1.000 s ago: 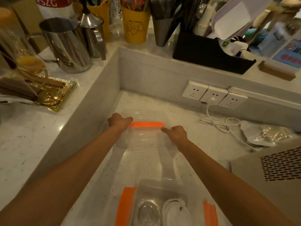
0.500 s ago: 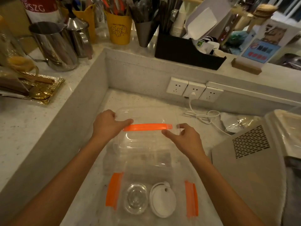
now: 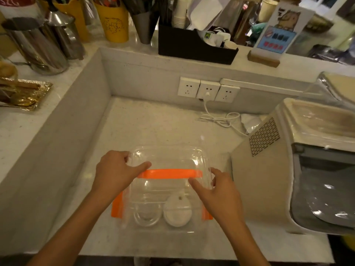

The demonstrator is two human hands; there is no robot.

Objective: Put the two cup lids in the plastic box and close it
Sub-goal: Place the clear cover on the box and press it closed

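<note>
A clear plastic box (image 3: 126,217) with orange side clips sits on the counter near the front edge. Inside it lie a clear cup lid (image 3: 147,215) on the left and a white cup lid (image 3: 177,211) on the right. The box's clear cover (image 3: 167,158), with an orange clip along its edge, is tilted over the box. My left hand (image 3: 113,173) grips the cover's left side, thumb on top. My right hand (image 3: 217,191) holds its right corner with fingers spread.
A beige machine (image 3: 288,169) stands close on the right. Wall sockets (image 3: 208,90) with a white cable (image 3: 221,118) are at the back. Metal jugs (image 3: 38,47), yellow cups (image 3: 115,22) and a black organiser (image 3: 194,47) crowd the raised ledge.
Both hands have brought the cover toward me and lowered it over the box; it now partly covers the two lids.
</note>
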